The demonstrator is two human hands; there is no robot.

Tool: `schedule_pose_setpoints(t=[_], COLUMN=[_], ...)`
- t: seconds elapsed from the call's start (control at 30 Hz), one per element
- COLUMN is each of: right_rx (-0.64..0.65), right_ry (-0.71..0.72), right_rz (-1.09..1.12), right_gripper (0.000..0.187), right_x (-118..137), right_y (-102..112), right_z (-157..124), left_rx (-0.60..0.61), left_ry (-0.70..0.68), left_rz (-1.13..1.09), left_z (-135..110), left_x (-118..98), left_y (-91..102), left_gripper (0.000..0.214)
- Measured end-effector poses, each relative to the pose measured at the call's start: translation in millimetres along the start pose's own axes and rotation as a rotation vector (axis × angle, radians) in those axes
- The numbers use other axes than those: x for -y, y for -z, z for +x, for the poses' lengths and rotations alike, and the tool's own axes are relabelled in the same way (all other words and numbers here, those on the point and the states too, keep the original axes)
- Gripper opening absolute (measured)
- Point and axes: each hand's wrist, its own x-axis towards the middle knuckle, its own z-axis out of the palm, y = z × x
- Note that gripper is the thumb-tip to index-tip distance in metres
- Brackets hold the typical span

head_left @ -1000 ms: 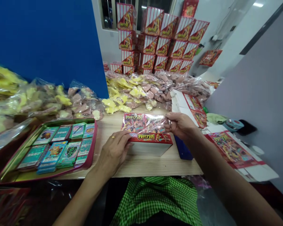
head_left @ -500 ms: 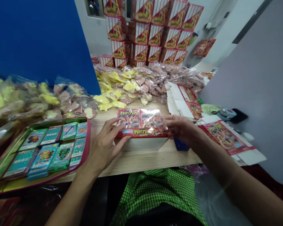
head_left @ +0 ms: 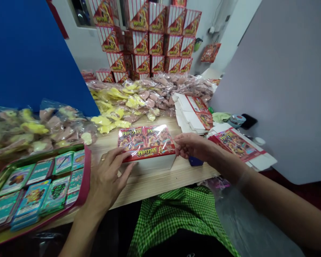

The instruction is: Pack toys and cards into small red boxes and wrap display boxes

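Observation:
A red printed box (head_left: 147, 146) with a clear plastic film over its top sits on the wooden table (head_left: 160, 178) in front of me. My left hand (head_left: 107, 176) rests at the box's left end, fingers stretched out and touching its lower edge. My right hand (head_left: 191, 145) is at the box's right end, fingers curled and pinching the film at the corner. Both forearms reach in from the bottom of the view.
A red-rimmed tray (head_left: 81, 185) of teal card packs lies at the left. Bags of yellow and pink items (head_left: 128, 100) pile behind the box. Flat box blanks (head_left: 195, 114) and red printed sheets (head_left: 235, 142) lie right. Stacked red boxes (head_left: 149, 43) stand at the back, a blue panel (head_left: 29, 53) left.
The film has come down flat over the box top. My left hand slid from the box's top to its left lower edge. The view shifted left and down.

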Motion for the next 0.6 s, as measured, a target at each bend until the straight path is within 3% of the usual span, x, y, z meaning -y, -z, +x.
schedule_pose_setpoints(t=[0.1, 0.27, 0.47, 0.6], right_rx=[0.098, -0.07, -0.127, -0.17], right_ry=[-0.098, -0.086, 0.03, 0.055], right_rz=[-0.074, -0.181, -0.468, -0.488], right_gripper=[0.035, 0.032, 0.045, 0.05], right_x=[-1.6, -0.4, 2.7, 1.1], right_y=[7.6, 10.8, 0.5, -3.2], right_z=[0.7, 3.4, 14.7, 26.0], left_rx=[-0.001, -0.02, -0.089, -0.038], left_ry=[-0.025, -0.081, -0.02, -0.053], left_rz=[0.032, 0.078, 0.035, 0.003], left_z=[-0.7, 3.5, 9.6, 24.0], left_x=[-4.7, -13.0, -21.8, -31.3], left_y=[-4.6, -10.7, -10.2, -13.3], left_gripper=[0.026, 0.023, 0.031, 0.025])
